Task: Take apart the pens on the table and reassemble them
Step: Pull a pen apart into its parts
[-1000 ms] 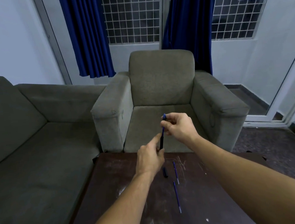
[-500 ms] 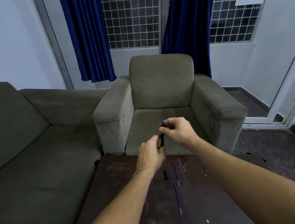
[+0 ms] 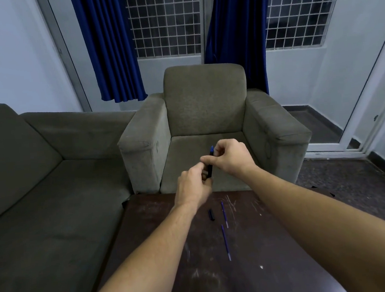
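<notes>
I hold a dark pen (image 3: 210, 165) with a blue top end nearly upright above the far edge of the brown table (image 3: 149, 253). My right hand (image 3: 230, 157) pinches its upper part. My left hand (image 3: 193, 187) grips its lower end, which is hidden by the fingers. On the table below lie a short dark pen piece (image 3: 211, 214) and two thin blue refills, one (image 3: 224, 214) beside that piece and one (image 3: 226, 242) nearer to me.
A grey armchair (image 3: 207, 112) stands just beyond the table. A grey sofa (image 3: 40, 181) runs along the left. Blue curtains (image 3: 110, 48) hang at barred windows. A glass door (image 3: 368, 109) is at the right. The tabletop is scratched.
My hands have closed in on each other along the pen, the left sliding up toward the right. The parts on the table have not moved.
</notes>
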